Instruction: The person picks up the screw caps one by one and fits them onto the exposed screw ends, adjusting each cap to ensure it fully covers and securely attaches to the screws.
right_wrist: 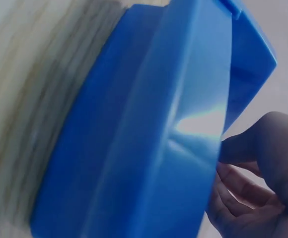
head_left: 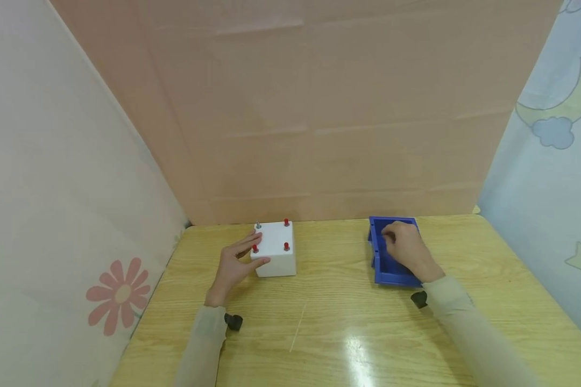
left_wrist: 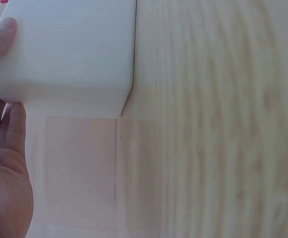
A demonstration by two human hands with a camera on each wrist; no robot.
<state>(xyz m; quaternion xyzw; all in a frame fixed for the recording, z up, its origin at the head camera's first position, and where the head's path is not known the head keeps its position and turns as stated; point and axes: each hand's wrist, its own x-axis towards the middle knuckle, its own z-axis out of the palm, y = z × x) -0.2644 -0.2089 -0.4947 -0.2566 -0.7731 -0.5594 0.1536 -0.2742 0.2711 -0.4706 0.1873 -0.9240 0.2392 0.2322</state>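
A white box [head_left: 276, 242] stands at the far left of the table. Three of its top corners carry bolts with red caps [head_left: 287, 246]; on the back left corner is a bare metal bolt [head_left: 259, 225]. My left hand [head_left: 232, 266] holds the box from its left side, thumb on the front face and fingers at the left side and top edge. To the right lies a blue bin [head_left: 398, 279], and over its inside is my right hand [head_left: 409, 250] with bent fingers. Its fingertips are hidden behind the bin's wall [right_wrist: 183, 139] in the right wrist view, along with anything between them.
Both things stand on a wooden table [head_left: 319, 301] near its back edge. A brown sheet [head_left: 319, 118] rises behind it, with pale printed cloths [head_left: 53, 188] at both sides. Dark camera mounts [head_left: 233, 322] stick out under each wrist.
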